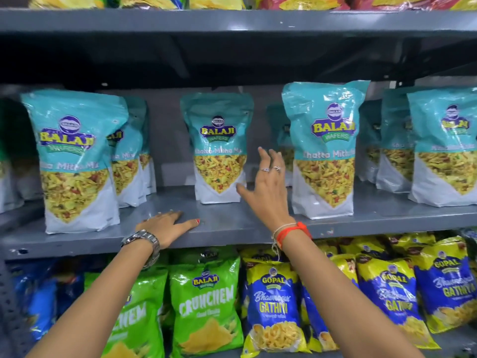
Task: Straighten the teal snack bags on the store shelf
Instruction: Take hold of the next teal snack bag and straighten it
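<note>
Grey shelf: teal snack bags stand upright along it, several rows deep, with gaps between the stacks. My right hand, fingers spread and empty, hovers between the middle bag and its right neighbour; my left hand lies flat on the shelf's front edge, holding nothing.

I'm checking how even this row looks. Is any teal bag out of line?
Yes. The middle teal bag stands further back than the front bags on either side, and the right-of-centre bag leans slightly. Nothing looks spilled or torn.
</note>
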`<state>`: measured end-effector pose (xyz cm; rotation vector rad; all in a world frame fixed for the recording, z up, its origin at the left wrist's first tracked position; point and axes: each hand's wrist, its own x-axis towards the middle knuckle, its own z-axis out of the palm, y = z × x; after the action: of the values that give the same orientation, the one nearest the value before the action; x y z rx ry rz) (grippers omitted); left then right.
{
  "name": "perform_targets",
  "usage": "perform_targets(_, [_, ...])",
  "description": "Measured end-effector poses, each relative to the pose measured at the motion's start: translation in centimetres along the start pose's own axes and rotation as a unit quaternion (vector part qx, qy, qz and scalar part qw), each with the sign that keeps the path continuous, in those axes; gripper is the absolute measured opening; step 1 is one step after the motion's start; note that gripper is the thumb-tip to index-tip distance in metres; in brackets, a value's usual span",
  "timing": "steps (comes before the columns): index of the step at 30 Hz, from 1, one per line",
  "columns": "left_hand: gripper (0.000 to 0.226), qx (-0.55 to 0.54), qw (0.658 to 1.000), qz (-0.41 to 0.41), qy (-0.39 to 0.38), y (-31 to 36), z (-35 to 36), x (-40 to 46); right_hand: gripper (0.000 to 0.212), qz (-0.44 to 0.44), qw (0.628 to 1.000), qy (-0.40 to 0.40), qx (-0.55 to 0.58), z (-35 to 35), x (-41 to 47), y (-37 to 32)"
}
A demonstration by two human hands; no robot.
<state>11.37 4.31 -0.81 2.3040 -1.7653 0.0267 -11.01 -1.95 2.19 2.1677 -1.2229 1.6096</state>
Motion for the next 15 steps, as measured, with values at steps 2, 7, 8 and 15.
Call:
perform_targets(2, [0.086, -0.010, 1.000, -0.005, 0.006, -2.1, -0.3, 0.1, 0.091, -0.014, 0.999, -0.018, -0.024, 2.7, 0.5, -1.2])
perform_targets(7, [0.084, -0.037, 0.999, -0.011, 0.015, -5.7, -1.0, 0.1, 0.124, 0.152, 0.983, -0.105, 0.007, 8.1, 3.1, -3.7])
perform_targets(8, [0.085, -0.032, 0.999, -0.006, 0.015, -6.0, -1.0, 0.0, 0.129, 0.179, 0.978, -0.109, 0.013, 8.8, 3.6, -3.9])
perform_targets(15, [0.082, 0.046, 0.997, 0.038, 0.057, -6.1, -0.3, 0.0, 0.140, 0.269, 0.958, -0.094, 0.020, 11.7, 5.0, -4.4])
